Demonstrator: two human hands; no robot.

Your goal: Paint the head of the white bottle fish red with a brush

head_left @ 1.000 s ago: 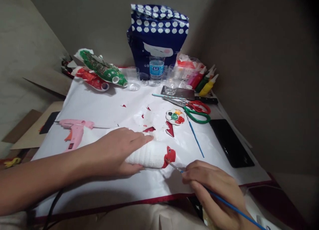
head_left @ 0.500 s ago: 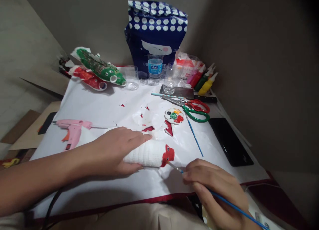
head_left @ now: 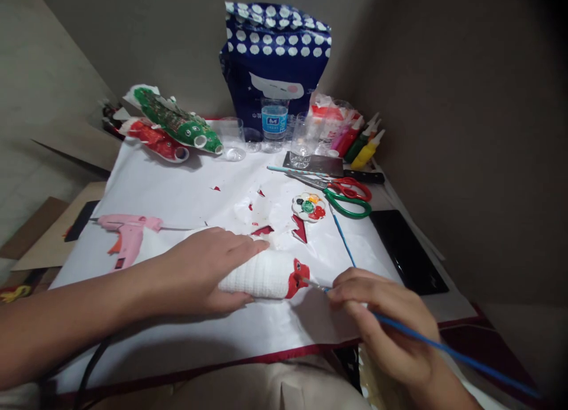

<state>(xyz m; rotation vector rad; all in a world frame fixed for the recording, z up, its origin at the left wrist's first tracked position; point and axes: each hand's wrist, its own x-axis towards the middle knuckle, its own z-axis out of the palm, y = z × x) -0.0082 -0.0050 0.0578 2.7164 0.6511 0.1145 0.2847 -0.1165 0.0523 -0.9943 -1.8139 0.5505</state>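
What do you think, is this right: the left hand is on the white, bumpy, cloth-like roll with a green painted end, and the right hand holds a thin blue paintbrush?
Nearly! The painted end is red, not green; the head view shows it. The rest is right: the left hand is on the white, bumpy, cloth-like roll, and the right hand holds a thin blue paintbrush.

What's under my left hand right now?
Under your left hand lies a white ribbed piece. Its body shows between and beyond your thumb and fingers, with a red-painted end. The part beneath your palm is covered, so I can't see it.
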